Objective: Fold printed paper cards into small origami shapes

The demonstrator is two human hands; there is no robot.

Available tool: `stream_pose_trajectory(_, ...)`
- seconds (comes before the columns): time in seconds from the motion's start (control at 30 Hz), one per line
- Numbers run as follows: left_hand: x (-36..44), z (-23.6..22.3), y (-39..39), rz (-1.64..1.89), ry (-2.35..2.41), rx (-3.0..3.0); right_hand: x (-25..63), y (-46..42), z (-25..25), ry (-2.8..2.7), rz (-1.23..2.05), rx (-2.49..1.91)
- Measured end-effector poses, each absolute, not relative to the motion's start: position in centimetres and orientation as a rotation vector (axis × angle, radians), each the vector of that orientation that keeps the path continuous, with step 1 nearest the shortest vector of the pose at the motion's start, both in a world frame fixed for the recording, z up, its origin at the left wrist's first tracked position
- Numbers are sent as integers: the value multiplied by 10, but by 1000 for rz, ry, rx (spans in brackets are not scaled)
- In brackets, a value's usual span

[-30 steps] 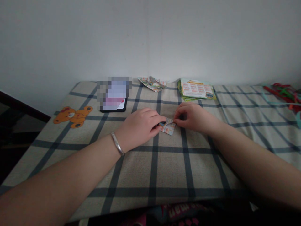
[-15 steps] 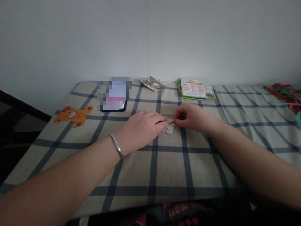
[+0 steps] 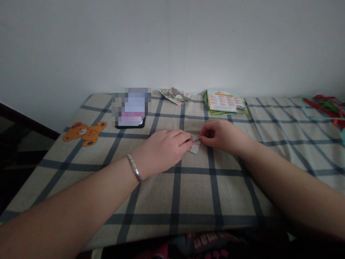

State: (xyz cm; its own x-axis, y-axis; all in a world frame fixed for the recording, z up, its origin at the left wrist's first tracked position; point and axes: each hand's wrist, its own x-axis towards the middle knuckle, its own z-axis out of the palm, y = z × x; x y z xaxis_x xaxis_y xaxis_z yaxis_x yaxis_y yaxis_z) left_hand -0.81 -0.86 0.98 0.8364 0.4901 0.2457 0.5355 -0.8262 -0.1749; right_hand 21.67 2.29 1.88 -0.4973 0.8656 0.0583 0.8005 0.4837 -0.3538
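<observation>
A small folded piece of printed paper (image 3: 194, 148) lies on the checked cloth between my two hands. My left hand (image 3: 168, 149), with a silver bracelet at the wrist, presses its fingertips and thumb on the paper's left side and covers part of it. From the right, my right hand (image 3: 217, 135) pinches the paper's right edge between thumb and forefinger, its other fingers curled in. How many layers the paper has cannot be made out.
Behind my hands lie a crumpled printed paper (image 3: 176, 96) and a stack of printed sheets (image 3: 225, 103), near the wall. A phone (image 3: 132, 111), partly blurred out, is at the back left, beside a printed bear (image 3: 86, 133). Red and green strips (image 3: 327, 106) lie far right.
My left fingers have shifted slightly on the folded paper, covering more of its left side. My right hand keeps its pinch almost in the same place.
</observation>
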Motion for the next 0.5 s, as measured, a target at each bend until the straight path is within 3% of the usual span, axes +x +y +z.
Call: stream_pose_trajectory(0.5,-10,5,-8,-356,-687,-2741,217,30,16,-2471,598,-1488)
